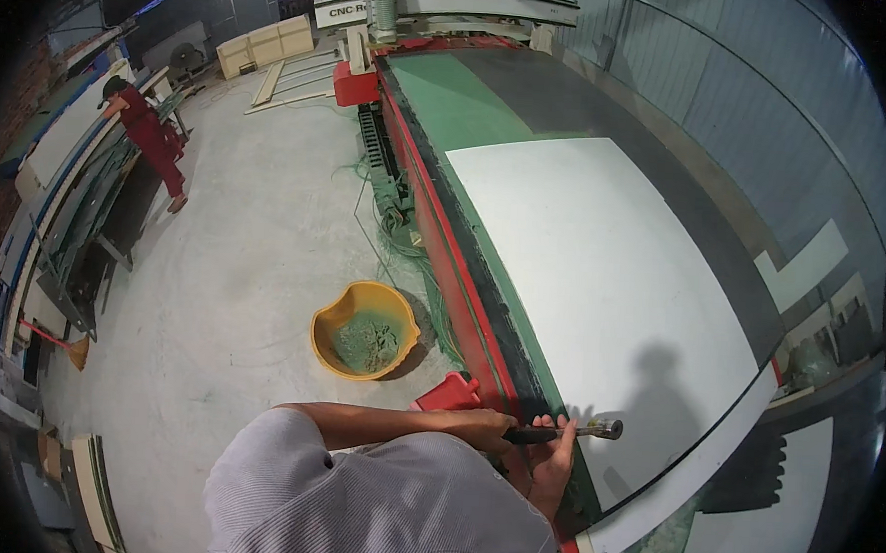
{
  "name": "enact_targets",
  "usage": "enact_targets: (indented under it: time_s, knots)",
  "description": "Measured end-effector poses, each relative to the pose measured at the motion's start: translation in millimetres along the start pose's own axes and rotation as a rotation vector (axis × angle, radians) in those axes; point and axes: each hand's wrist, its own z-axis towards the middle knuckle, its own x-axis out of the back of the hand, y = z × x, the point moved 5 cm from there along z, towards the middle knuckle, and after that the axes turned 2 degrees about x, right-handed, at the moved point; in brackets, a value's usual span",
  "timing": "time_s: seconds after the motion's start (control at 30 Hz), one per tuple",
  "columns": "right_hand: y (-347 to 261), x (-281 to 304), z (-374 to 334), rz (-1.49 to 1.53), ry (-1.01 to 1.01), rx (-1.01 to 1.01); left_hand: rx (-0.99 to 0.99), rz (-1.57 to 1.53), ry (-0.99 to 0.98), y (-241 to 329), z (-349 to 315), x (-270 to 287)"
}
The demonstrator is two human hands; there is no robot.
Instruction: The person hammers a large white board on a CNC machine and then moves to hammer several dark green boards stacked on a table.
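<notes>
My left hand (pixel 487 429) is closed around the black grip of a slim hand tool (pixel 595 431) with a shiny metal shaft and a rounded end; its exact kind is hard to make out. My right hand (pixel 550 468) is beside it, palm up, its fingers curled against the tool's shaft. The tool points to the right, over the near left edge of a large white sheet (pixel 603 275). That sheet lies on the green and dark bed (pixel 463 92) of a long red-sided machine. My shadow falls across the sheet.
A yellow tub (pixel 366 303) with greenish shavings stands on the floor to the left, near a red container (pixel 451 392). Green hoses (pixel 419 265) run along the machine's side. The gantry (pixel 477 5) spans the far end. A person in red (pixel 150 131) leans over a bench at far left.
</notes>
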Motion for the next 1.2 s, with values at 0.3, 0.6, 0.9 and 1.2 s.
enact_targets:
  time_s: [0.3,0.6,0.9,1.2]
  knots:
    - [7,-30,2,0.029,-0.215,0.199,-0.293,-0.115,-0.009,10,-21,35]
    - [80,-40,-9,0.083,0.013,0.215,-0.079,-0.096,-0.179,-58,-48,48]
    - [123,-46,-107,0.028,0.326,0.303,-0.054,0.073,-0.431,-94,-82,24]
    - [111,-28,-157,0.121,0.474,0.497,-0.4,0.125,-0.414,-61,-106,-9]
